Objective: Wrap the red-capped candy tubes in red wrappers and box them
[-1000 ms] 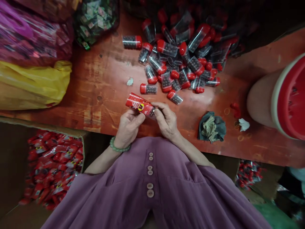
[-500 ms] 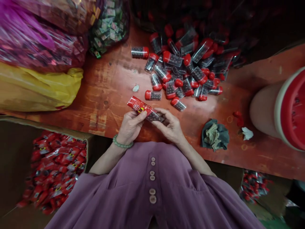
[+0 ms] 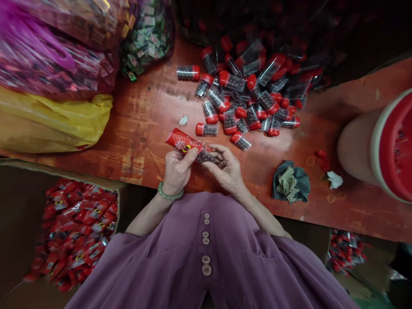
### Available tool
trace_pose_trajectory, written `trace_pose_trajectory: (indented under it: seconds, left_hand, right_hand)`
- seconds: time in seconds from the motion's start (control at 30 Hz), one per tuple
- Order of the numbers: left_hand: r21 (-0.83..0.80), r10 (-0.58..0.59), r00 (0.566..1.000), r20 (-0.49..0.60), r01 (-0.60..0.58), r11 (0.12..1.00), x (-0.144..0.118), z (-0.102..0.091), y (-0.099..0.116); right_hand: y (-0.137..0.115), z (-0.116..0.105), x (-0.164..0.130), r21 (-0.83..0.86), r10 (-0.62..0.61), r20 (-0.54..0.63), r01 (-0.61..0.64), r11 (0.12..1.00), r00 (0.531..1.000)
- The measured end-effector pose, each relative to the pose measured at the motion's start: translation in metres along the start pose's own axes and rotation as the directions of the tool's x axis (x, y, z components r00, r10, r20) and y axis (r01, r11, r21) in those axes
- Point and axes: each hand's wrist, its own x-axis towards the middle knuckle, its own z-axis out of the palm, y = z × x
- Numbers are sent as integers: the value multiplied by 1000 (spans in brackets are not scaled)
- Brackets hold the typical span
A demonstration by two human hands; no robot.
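Close to the table's front edge, my left hand [image 3: 177, 169] pinches a red printed sleeve [image 3: 182, 141] with its thumb on top. The sleeve slants from upper left to lower right. A clear tube of dark balls [image 3: 206, 157] sticks out at the sleeve's lower right end; how far it reaches inside is hidden. My right hand [image 3: 227, 167] has its fingers and thumb closed around that tube's outer end. Just beyond my hands lies a heap of similar clear tubes with red caps [image 3: 230, 120], and one such tube [image 3: 207, 129] lies on its side nearest the sleeve.
Full plastic bags [image 3: 80, 73] and a yellow bag [image 3: 54, 122] stand on the left of the red table [image 3: 141, 116]. A crumpled cloth [image 3: 291, 182] and a large red-rimmed tub [image 3: 360, 146] are on the right. Below left is a box of red packs [image 3: 77, 223].
The red sleeve has slid slightly left, and more loose red film shows near my right fingers. My left wrist has shifted a little right. The heap lies as before.
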Motion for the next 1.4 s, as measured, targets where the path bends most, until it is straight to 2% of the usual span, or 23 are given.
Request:
trace_pose_trajectory:
  seconds: [0.13, 0.23, 0.4, 0.57, 0.77, 0.87, 1.03, 1.13, 1.23, 1.27, 1.3, 1.33, 1.37, 1.4]
  left_hand:
    - [29, -38, 999, 20, 37, 999, 1, -2, -3]
    - [25, -60, 998, 10, 60, 998, 2, -4, -5]
    - [-72, -96, 995, -8, 95, 993, 2, -6, -3]
    - [-113, -120, 993, 3, 120, 986, 0, -8, -1]
    - [-85, -162, 986, 39, 164, 983, -8, 0, -10]
    - [-75, -205, 977, 56, 209, 975, -12, 0, -8]
    - [-29, -275, 949, 152, 283, 959, -19, -13, -1]
    - [65, -306, 934, 187, 299, 952, -33, -25, 9]
    - [224, -255, 964, 77, 232, 946, -57, -46, 30]
    - [288, -195, 981, 9, 185, 940, -68, -55, 39]
    - [355, -105, 991, -83, 128, 926, -79, -65, 49]
    - [433, 22, 983, -181, 59, 900, -91, -77, 59]
    - [526, 154, 945, -289, 22, 850, -103, -89, 70]
    - [623, 284, 868, -407, 36, 781, -116, -101, 80]
  right_hand:
    - [0, 2, -1, -224, -165, -6, 160, 961, 986]
    - [0, 3, 1, -229, -214, 2, 209, 951, 977]
    - [0, 6, 4, -194, -229, -10, 223, 955, 973]
    - [0, 3, 4, -206, -190, 82, 203, 957, 978]
    - [3, 5, 5, -122, -193, -60, 184, 975, 979]
    - [7, 5, 7, -154, -179, -69, 167, 974, 981]
    - [12, 5, 14, -211, -248, 49, 253, 944, 967]
    - [7, 7, 15, -202, -320, 221, 364, 909, 921]
    - [-2, 3, 12, -239, -319, 462, 462, 854, 828]
    - [-4, -1, 11, -285, -302, 496, 481, 829, 814]
    - [-5, -6, 9, -345, -291, 495, 492, 799, 819]
    - [-5, -12, 8, -417, -287, 464, 492, 764, 838]
    - [-5, -19, 7, -488, -291, 421, 484, 726, 860]
    - [-3, -26, 6, -553, -291, 383, 470, 688, 877]
